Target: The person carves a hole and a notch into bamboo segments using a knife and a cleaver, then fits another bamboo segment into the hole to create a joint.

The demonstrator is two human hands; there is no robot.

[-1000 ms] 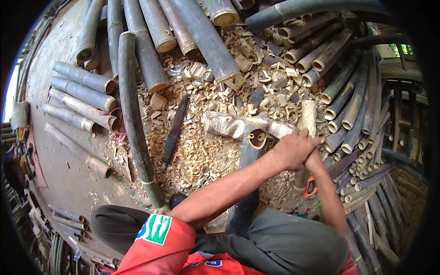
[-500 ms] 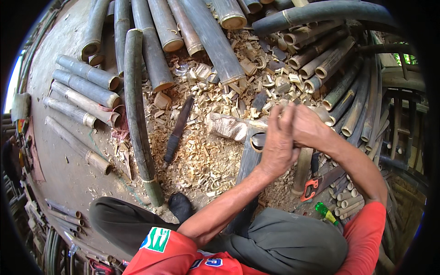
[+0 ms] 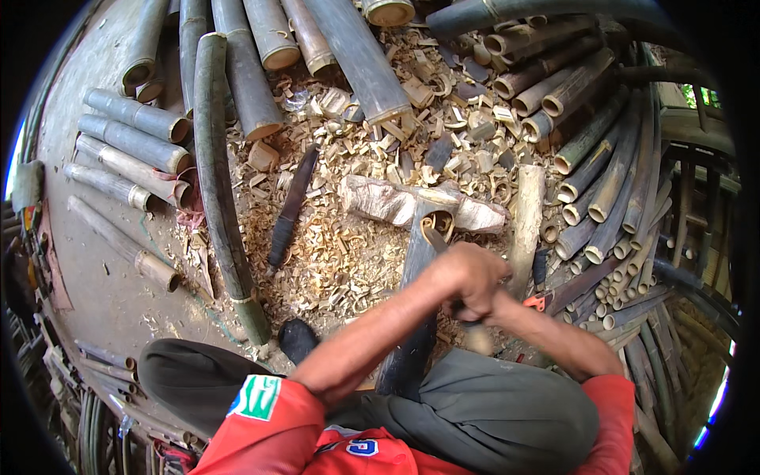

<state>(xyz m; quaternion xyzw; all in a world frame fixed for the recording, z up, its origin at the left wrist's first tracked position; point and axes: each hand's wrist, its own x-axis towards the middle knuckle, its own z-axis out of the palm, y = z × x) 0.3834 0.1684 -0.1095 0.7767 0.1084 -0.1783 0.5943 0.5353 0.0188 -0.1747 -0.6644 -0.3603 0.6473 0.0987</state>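
My left hand (image 3: pixel 473 273) is closed in front of my lap, with my right hand (image 3: pixel 492 307) closed against it and partly covered. Both appear to grip one bladed tool with a dark shaft and a pale wooden handle end (image 3: pixel 478 340), blurred by motion. Its narrow metal blade (image 3: pixel 433 237) reaches the open end of a dark bamboo pole (image 3: pixel 416 317). The pole slants from between my legs onto a rough, pale wood block (image 3: pixel 384 202). How the fingers wrap the handle is hidden.
A dark-handled machete (image 3: pixel 293 206) lies on wood shavings (image 3: pixel 340 261) at left. Beside it runs a long bamboo pole (image 3: pixel 218 166). A pale stick (image 3: pixel 526 222) and an orange-handled saw (image 3: pixel 574 289) are at right. Cut bamboo tubes (image 3: pixel 586 87) ring the area.
My hands have come down and back toward my lap from above the wood block, uncovering its right part. The hands, stretched and pressed together before, are now closed. The view has shifted slightly.
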